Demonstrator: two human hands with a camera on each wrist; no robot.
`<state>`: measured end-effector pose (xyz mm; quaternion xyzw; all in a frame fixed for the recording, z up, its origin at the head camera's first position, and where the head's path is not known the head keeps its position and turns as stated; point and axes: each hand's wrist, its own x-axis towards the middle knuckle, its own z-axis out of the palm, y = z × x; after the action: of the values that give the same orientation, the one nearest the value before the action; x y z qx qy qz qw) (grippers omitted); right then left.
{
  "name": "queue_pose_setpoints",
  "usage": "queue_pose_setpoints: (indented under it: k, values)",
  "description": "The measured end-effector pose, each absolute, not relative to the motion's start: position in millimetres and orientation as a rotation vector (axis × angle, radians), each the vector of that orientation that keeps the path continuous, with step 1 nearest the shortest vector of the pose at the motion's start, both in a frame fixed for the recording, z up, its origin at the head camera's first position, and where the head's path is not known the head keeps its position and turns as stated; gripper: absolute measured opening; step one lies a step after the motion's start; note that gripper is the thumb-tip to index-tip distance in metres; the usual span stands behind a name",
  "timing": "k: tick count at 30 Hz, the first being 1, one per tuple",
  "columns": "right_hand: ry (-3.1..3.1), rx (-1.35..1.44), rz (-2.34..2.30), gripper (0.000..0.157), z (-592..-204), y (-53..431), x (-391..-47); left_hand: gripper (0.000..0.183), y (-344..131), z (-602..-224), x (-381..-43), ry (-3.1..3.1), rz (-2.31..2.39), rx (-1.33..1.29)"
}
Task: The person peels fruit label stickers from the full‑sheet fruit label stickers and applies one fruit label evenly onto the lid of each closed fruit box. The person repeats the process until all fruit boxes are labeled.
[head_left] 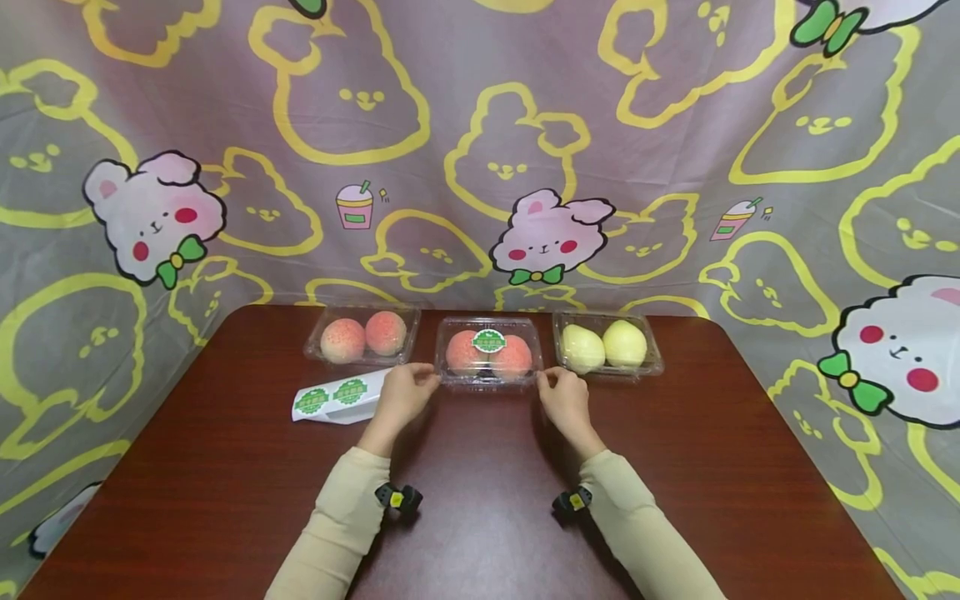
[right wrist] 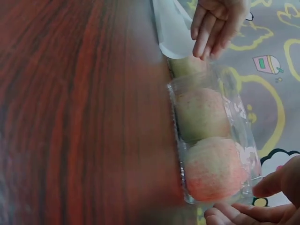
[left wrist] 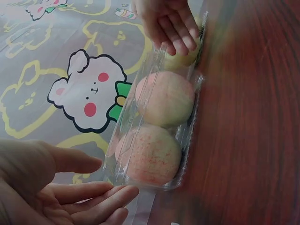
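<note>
A clear plastic fruit box (head_left: 489, 385) with two peaches (head_left: 512, 358) inside stands mid-table near the back, a round green label (head_left: 489, 341) on its lid. My left hand (head_left: 407, 390) is at its front left corner, and my right hand (head_left: 566, 396) is at the front right corner. From the left wrist view, the left thumb and fingers (left wrist: 101, 204) extend fairly straight by the box end, apart from each other. The right hand's thumb and fingers (right wrist: 260, 213) likewise spread beside the opposite end. Whether the fingertips touch the plastic is hard to tell.
Left of the middle box is another clear box (head_left: 318, 350) with two peaches. On the right stands a box (head_left: 655, 367) of two pale yellow fruits. White backing paper with green labels (head_left: 330, 400) lies partly behind the left hand. A patterned curtain (head_left: 450, 133) borders the table.
</note>
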<state>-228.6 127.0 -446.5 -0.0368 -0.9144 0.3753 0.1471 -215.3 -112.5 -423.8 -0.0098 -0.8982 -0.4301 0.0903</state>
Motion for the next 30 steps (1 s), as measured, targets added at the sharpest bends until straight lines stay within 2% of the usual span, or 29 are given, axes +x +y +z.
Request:
queue_pose_setpoints:
  k: [14, 30]
  values:
    - [-2.485, -0.218, 1.348, 0.024, -459.0, 112.9, -243.1, 0.039, -107.3, -430.4, -221.1, -2.593, -1.544, 0.093]
    - [-2.416, -0.252, 1.342, 0.023, -461.5, 101.3, -252.2, 0.047, -100.6, -441.6, -227.4, -2.579, -1.627, -0.034]
